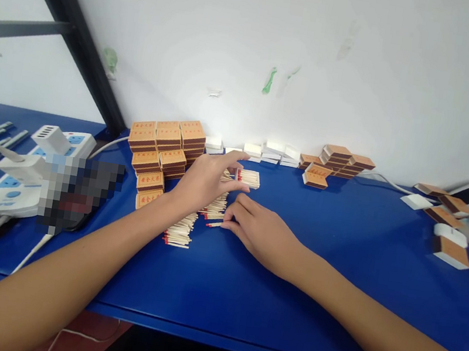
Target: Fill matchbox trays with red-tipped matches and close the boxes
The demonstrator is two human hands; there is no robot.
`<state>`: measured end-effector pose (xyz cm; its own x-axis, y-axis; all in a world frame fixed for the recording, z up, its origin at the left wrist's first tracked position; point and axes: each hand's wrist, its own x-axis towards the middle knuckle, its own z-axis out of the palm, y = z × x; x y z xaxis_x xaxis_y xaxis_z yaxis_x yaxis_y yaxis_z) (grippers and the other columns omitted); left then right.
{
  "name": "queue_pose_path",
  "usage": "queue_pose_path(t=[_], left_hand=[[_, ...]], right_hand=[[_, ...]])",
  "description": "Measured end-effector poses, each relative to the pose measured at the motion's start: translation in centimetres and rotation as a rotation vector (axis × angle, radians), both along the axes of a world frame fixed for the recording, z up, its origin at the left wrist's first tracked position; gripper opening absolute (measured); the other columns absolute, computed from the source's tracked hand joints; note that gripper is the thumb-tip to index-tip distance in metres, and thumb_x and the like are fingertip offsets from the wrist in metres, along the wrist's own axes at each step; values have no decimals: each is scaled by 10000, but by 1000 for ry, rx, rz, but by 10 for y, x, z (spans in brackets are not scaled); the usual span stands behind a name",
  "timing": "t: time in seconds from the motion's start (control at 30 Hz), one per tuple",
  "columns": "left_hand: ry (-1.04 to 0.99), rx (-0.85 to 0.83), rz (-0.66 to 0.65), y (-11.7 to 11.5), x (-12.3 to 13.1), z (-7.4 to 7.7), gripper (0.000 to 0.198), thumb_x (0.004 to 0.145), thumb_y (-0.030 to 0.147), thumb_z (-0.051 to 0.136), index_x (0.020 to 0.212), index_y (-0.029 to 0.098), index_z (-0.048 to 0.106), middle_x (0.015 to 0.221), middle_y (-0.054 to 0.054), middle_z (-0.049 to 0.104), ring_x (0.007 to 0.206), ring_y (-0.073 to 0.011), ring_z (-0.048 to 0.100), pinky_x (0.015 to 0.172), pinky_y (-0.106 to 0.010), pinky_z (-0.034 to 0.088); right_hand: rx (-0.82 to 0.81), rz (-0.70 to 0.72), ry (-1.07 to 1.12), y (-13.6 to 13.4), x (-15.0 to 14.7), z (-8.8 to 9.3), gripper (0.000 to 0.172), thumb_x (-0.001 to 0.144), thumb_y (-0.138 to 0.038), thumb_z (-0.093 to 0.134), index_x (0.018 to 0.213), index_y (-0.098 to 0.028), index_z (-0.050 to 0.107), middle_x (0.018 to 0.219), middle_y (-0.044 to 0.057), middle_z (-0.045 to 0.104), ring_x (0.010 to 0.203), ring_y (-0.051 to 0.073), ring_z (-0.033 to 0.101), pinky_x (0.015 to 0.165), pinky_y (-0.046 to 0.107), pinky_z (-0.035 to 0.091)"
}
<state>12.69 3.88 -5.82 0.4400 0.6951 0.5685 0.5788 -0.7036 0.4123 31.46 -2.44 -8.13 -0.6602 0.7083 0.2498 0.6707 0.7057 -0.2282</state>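
My left hand (210,176) reaches over the table, thumb and fingers closed around the end of a small white matchbox tray (255,186). Red-tipped matches (246,177) lie inside that tray. Just in front of it, my right hand (255,226) pinches a wooden match (214,224) near its plain end, the red head pointing left. Loose matches (181,231) are spread in a pile below my left hand and beside my right fingertips; my left hand hides part of the pile.
Orange matchboxes (152,156) stand stacked on the left. White trays (273,151) and more matchboxes (339,156) line the wall. A power strip (13,194) and a blurred-out dark device (98,189) lie left. At right sit a white mouse (450,235) and scattered boxes on the blue table (283,319).
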Motion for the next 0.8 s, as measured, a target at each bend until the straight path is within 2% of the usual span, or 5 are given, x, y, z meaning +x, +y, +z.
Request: queue_pose_path(t=[0.1,0.23,0.47,0.8], left_hand=[[35,37,1,1,-1,-1,500,850,296,850,1293,235,625,1105,-43,799,1000,-201,775,877,-298,578],[42,46,-27,0,0,-1,535,827,303,868,1297,223,625,1101,-58,800,936,-192,780,833,-274,567],[10,19,-61,-6,6,1,563,785,394,886,1275,243,654,1096,-51,806,922,-182,780,870,-272,566],[-13,-6,-81,-9,7,4,522,802,395,877,1257,260,659,1099,-36,806,924,-175,777,864,-272,573]], right_hand=[[41,-41,49,5,13,10,83,1045,-231,540,1001,-198,602,1060,75,637,831,191,645,726,329,518],[179,-155,156,21,36,20,110,1058,-262,506,1039,-198,593,1032,81,605,825,203,602,721,329,471],[250,-276,149,33,46,19,122,1050,-276,505,1011,-200,592,990,77,585,798,209,574,657,314,388],[221,-228,184,32,46,20,98,1035,-258,523,1015,-205,603,971,66,583,785,200,566,678,322,419]])
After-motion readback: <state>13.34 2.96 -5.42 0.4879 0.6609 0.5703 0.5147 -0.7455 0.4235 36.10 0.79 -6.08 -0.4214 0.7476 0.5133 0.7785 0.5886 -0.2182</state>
